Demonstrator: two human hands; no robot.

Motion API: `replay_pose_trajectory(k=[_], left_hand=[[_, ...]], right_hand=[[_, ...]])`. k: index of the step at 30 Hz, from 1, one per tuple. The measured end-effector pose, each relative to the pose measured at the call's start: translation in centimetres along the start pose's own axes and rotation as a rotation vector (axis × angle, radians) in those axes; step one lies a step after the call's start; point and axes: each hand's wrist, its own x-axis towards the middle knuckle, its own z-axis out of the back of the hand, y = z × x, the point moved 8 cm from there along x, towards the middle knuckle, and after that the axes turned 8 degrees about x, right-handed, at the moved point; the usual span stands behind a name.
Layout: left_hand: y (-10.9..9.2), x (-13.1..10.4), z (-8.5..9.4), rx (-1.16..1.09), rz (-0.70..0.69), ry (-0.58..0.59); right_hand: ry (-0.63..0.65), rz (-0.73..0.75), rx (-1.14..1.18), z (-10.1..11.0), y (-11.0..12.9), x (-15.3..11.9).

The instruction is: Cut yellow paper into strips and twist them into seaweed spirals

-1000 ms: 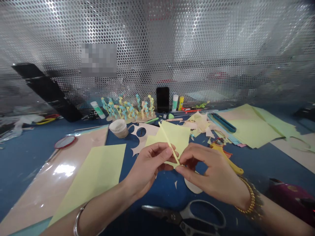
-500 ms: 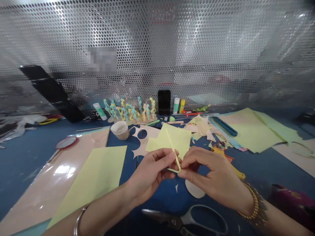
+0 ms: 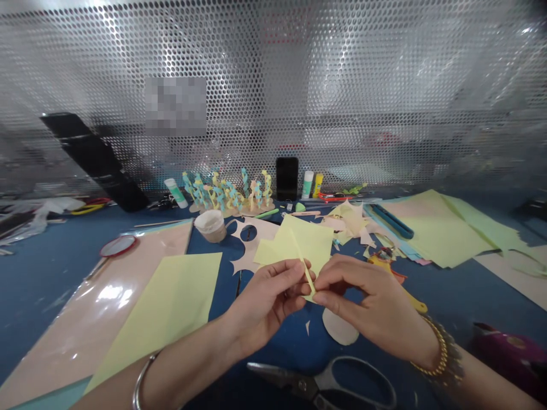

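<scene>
Between both hands is a thin yellow paper strip (image 3: 308,278), slanting from upper left to lower right. My left hand (image 3: 273,287) pinches it with thumb and fingers along its middle. At its lower end, my right hand (image 3: 363,299) grips the strip between thumb and forefinger. Behind the hands lies a cut yellow paper sheet (image 3: 299,236). Under my right hand a pale paper disc (image 3: 341,326) rests on the blue table. Scissors (image 3: 316,384) lie in front of the hands, blades pointing left.
At left, a yellow sheet (image 3: 171,302) overlaps a plastic-wrapped paper pack (image 3: 85,324). A white cup (image 3: 211,226) stands by blue and yellow paper figures (image 3: 231,193). A phone (image 3: 287,179) leans at the back. Right are a utility knife (image 3: 393,222) and a yellow-handled tool (image 3: 412,299).
Both hands keep their hold on the strip, with only a slight shift of the fingers. The whole view has moved a little.
</scene>
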Motion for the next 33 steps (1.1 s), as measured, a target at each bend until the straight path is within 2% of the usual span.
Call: replay_pose_trajectory(k=[7, 12, 16, 24, 33], left_hand=[[-0.10, -0.01, -0.03, 0.028, -0.035, -0.008], [0.03, -0.03, 0.09, -0.043, -0.016, -0.029], [0.00, -0.01, 0.20, -0.064, -0.009, -0.055], [0.06, 0.00, 0.25, -0.070, -0.032, -0.022], [0.03, 0.15, 0.37, -0.052, -0.026, -0.038]], right_hand=[[-0.012, -0.021, 0.000, 0.04, -0.14, 0.02], [0.013, -0.038, 0.021, -0.14, -0.34, 0.16], [-0.021, -0.033, 0.000, -0.02, -0.32, 0.16], [-0.032, -0.023, -0.032, -0.04, -0.34, -0.07], [-0.039, -0.005, -0.021, 0.01, -0.12, 0.18]])
